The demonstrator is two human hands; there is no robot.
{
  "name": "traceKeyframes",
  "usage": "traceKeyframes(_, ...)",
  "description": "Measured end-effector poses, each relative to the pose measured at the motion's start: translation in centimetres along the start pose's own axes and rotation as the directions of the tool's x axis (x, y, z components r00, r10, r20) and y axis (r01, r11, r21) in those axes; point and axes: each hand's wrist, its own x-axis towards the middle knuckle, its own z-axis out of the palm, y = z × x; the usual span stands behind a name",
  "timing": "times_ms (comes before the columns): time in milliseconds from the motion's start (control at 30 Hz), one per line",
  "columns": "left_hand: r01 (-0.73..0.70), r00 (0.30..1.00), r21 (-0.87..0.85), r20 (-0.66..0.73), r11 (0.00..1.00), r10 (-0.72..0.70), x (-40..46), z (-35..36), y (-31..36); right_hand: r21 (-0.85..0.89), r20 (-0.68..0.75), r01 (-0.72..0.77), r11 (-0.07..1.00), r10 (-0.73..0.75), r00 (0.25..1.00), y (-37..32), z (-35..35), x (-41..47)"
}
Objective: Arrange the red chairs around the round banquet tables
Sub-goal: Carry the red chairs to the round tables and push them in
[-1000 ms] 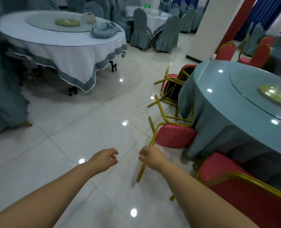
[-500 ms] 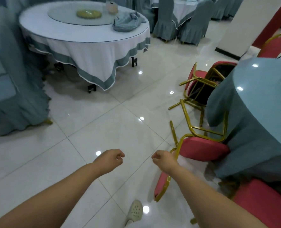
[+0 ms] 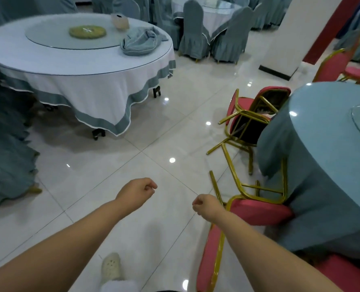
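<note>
Hands have drawn back; the left hand (image 3: 136, 191) and right hand (image 3: 206, 206) are curled, holding nothing. The tipped red chair (image 3: 257, 211) just beyond the right fingers lies released against the blue-clothed table (image 3: 322, 165); it wants righting, I'd say.

Both bare forearms stretch out ahead, roughly parallel and a bit apart. Left grip (image 3: 137, 191) is a loose fist, fingers curled in with the thumb resting against them, holding nothing. Right grip (image 3: 207, 207) is curled the same way, knuckles up, also with nothing in it. Wrists look straight on both.
</note>
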Motion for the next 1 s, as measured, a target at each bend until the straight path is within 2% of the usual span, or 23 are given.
traceKeyframes(167, -0.072, 0.996, 0.027, 0.062, 0.997, 0.07, 7.7, -2.7, 0.6, 0.05, -0.043, -0.084, 0.995, 0.086, 0.995, -2.6, -1.6, 5.0)
traceKeyframes(300, -0.122, 0.979, 0.072, 0.172, 0.99, 0.108, 14.1, -5.6, 0.3, 0.111, -0.078, -0.147, 0.983, 0.157, 0.985, -5.7, -1.7, 9.4)
traceKeyframes(433, -0.197, 0.949, 0.159, 0.28, 0.967, 0.147, 20.2, -8.3, 0.1, 0.2, -0.119, -0.201, 0.959, 0.227, 0.967, -9.0, -1.2, 13.1)
traceKeyframes(567, -0.301, 0.898, 0.224, 0.395, 0.927, 0.196, 26.0, -8.8, 1.0, 0.305, -0.218, -0.229, 0.924, 0.302, 0.928, -10.6, -1.4, 15.1)
traceKeyframes(733, -0.42, 0.804, 0.27, 0.555, 0.867, 0.216, 29.7, -4.3, 4.4, 0.435, -0.29, -0.317, 0.843, 0.464, 0.837, -7.9, -2.3, 14.0)
traceKeyframes(900, -0.579, 0.656, 0.238, 0.703, 0.78, 0.273, 29.9, 2.9, 9.9, 0.524, -0.304, -0.442, 0.728, 0.645, 0.701, -1.8, -3.5, 11.2)
traceKeyframes(1000, -0.645, 0.575, 0.215, 0.768, 0.733, 0.281, 29.7, 7.4, 13.2, 0.625, -0.287, -0.467, 0.625, 0.741, 0.607, 2.1, -3.7, 9.5)
